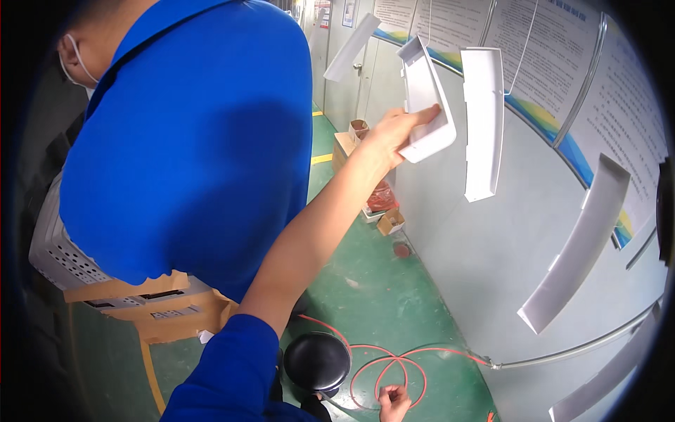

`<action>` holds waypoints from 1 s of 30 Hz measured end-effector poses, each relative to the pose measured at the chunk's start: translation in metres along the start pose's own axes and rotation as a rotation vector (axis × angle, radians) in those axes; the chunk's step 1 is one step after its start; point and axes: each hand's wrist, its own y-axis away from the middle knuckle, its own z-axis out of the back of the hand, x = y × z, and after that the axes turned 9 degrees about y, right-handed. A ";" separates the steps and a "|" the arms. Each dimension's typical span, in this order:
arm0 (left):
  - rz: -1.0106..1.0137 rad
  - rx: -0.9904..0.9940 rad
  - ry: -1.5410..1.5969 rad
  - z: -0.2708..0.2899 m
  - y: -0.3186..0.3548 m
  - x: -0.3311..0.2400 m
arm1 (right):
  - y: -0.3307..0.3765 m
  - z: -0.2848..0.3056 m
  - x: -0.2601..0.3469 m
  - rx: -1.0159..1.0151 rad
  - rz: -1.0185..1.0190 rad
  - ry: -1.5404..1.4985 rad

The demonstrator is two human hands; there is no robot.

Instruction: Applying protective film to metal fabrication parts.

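Observation:
My left hand (401,133) is raised with the arm stretched forward. It grips the lower end of a white, shallow, box-like plastic cover (425,84), with a finger over the inside of it. The cover hangs tilted on a thin white line. Right beside it hangs a long white plastic strip-shaped part (484,123), apart from my hand. Low at the bottom edge my right hand (394,404) is closed, above the floor near a red hose (402,360). What it holds, if anything, is hidden.
A co-worker in a blue shirt (204,141) stands close on the left. A round black stool (317,361) stands below my left arm. More white parts (580,246) hang along the grey wall (436,211). Boxes (391,221) line the wall; perforated crates (63,257) sit left.

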 end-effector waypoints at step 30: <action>-0.406 0.087 -0.147 -0.032 0.095 -0.091 | -0.319 -0.054 0.695 0.265 0.850 0.319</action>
